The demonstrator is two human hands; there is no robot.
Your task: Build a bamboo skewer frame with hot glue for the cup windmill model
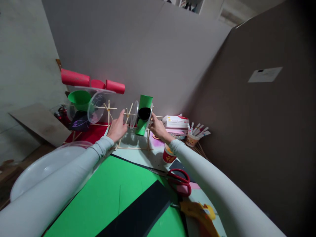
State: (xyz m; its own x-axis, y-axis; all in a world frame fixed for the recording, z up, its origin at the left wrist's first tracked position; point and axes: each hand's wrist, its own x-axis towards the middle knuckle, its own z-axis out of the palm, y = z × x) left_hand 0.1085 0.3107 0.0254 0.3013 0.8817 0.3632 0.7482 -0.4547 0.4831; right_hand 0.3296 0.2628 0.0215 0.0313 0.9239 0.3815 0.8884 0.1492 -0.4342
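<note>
two hands [118, 129] flank green tubes [145, 100] between clear plastic discs [134, 115].

Loads of green here: a big flat green paper sheet [98, 197] around 7 o'clock with a long black paper strip [140, 209] at 6, plus green paper tubes [145, 101] mid-dial showing a round black middle. Up near 10 o'clock there's pinkish-red paper cylinders [75, 78], and at 9 a black paper piece [80, 120] with a purple squiggle. Round 5 you get red-handled metal scissors [180, 181], a yellow-orange glue gun [197, 210], and a red paper cup [168, 158] with gold markings.
</note>
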